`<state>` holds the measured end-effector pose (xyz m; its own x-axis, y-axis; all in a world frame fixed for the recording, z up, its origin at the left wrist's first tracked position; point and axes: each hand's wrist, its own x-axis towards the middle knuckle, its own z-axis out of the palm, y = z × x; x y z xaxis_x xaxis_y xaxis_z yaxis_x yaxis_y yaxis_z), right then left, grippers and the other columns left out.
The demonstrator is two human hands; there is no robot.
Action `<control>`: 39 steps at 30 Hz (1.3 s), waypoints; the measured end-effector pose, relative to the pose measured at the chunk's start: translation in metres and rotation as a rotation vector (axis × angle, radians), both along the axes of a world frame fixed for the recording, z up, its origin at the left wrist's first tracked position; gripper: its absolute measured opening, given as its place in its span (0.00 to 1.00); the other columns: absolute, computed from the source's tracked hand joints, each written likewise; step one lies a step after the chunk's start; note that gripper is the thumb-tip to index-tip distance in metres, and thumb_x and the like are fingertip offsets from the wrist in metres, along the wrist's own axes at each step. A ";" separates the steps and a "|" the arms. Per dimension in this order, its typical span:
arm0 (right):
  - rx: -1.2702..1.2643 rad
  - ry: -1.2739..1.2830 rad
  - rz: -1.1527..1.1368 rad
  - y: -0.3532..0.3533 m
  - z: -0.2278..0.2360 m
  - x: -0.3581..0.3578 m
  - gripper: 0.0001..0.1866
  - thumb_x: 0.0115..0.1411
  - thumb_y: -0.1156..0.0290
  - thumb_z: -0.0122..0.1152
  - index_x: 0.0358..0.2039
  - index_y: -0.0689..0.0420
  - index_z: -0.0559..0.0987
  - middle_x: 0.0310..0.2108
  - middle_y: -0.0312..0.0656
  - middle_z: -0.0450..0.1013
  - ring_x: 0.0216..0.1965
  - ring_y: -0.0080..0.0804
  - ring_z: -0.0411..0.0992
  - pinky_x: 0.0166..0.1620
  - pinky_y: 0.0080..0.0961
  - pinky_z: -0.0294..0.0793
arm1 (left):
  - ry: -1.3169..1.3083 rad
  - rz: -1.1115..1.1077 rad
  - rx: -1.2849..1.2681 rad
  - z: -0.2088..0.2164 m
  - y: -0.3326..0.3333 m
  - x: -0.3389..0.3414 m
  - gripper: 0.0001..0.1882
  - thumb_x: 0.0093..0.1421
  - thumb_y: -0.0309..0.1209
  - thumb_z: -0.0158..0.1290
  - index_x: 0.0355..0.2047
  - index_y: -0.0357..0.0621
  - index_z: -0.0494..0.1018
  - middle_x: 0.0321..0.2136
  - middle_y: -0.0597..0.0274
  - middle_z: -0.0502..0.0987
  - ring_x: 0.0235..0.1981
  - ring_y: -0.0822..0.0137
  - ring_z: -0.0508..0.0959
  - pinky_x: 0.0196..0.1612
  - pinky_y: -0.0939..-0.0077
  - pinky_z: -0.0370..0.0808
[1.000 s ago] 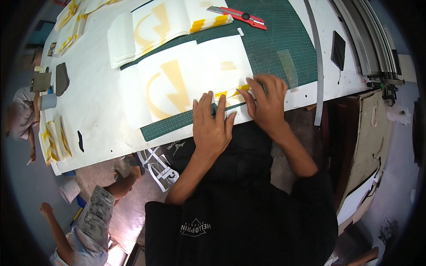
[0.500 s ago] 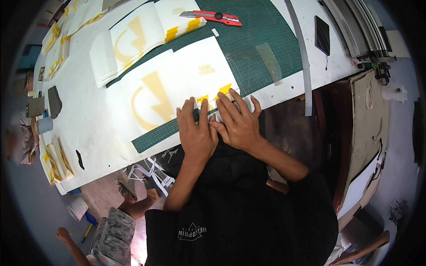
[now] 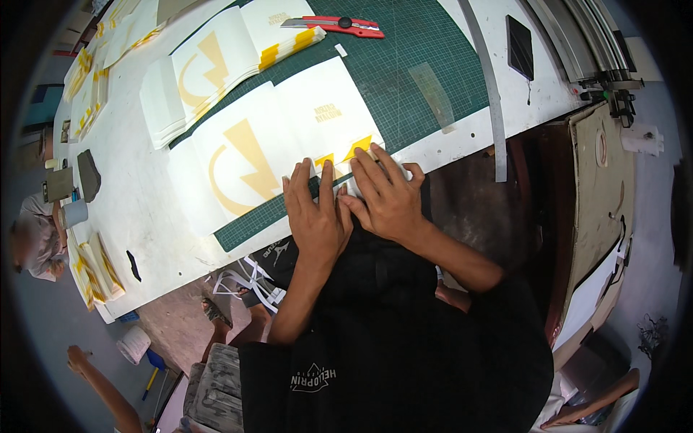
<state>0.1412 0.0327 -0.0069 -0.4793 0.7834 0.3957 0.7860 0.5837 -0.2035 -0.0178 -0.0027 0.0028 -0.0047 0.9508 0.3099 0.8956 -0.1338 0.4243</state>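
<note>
A white printed sheet (image 3: 299,105) with pale yellow graphics lies on the green cutting mat (image 3: 404,79). My left hand (image 3: 315,216) rests palm down at its near edge, fingers stretched out, fingertips on the paper. Beside it, my right hand (image 3: 390,206) lies flat too, its fingers spread and its thumb close to the left hand. The fingertips of both touch a folded-up edge that shows a bright yellow strip (image 3: 358,148). What lies under the palms is hidden.
Beyond the sheet lies a stack of similar folded sheets (image 3: 159,97), with a red utility knife (image 3: 354,27) at its right. A clear plastic strip (image 3: 432,94), a long metal ruler (image 3: 492,86) and a black phone (image 3: 520,49) lie further right. People are nearby at left and below.
The whole view has shifted slightly. Both hands stay almost in the same place on the folded edge. A person at the left has come further into view.
</note>
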 end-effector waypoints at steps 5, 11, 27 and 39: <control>-0.011 -0.007 -0.028 0.003 -0.003 0.008 0.28 0.69 0.47 0.58 0.55 0.58 0.82 0.60 0.49 0.76 0.67 0.43 0.67 0.55 0.53 0.55 | 0.024 0.011 0.003 0.002 0.000 0.001 0.27 0.63 0.29 0.60 0.62 0.39 0.73 0.62 0.36 0.68 0.64 0.37 0.70 0.68 0.35 0.64; -0.010 -0.033 -0.001 0.004 0.001 0.005 0.27 0.69 0.46 0.58 0.59 0.52 0.81 0.60 0.49 0.73 0.65 0.47 0.66 0.53 0.55 0.58 | 0.010 0.000 0.013 0.006 0.002 -0.002 0.26 0.61 0.28 0.61 0.60 0.39 0.75 0.61 0.37 0.69 0.63 0.36 0.70 0.66 0.37 0.66; -0.056 0.015 0.014 0.008 0.004 0.004 0.24 0.68 0.51 0.63 0.59 0.50 0.81 0.57 0.47 0.71 0.61 0.44 0.66 0.54 0.56 0.60 | 0.124 -0.067 -0.253 0.041 0.093 -0.033 0.24 0.54 0.51 0.71 0.23 0.42 0.80 0.35 0.55 0.77 0.43 0.53 0.76 0.46 0.56 0.68; 0.003 0.105 -0.192 0.037 0.017 0.046 0.22 0.66 0.53 0.66 0.53 0.54 0.83 0.53 0.52 0.72 0.57 0.51 0.67 0.57 0.61 0.56 | 0.204 -0.066 -0.463 0.056 0.112 -0.032 0.27 0.50 0.56 0.73 0.24 0.43 0.78 0.30 0.55 0.79 0.37 0.55 0.79 0.41 0.58 0.73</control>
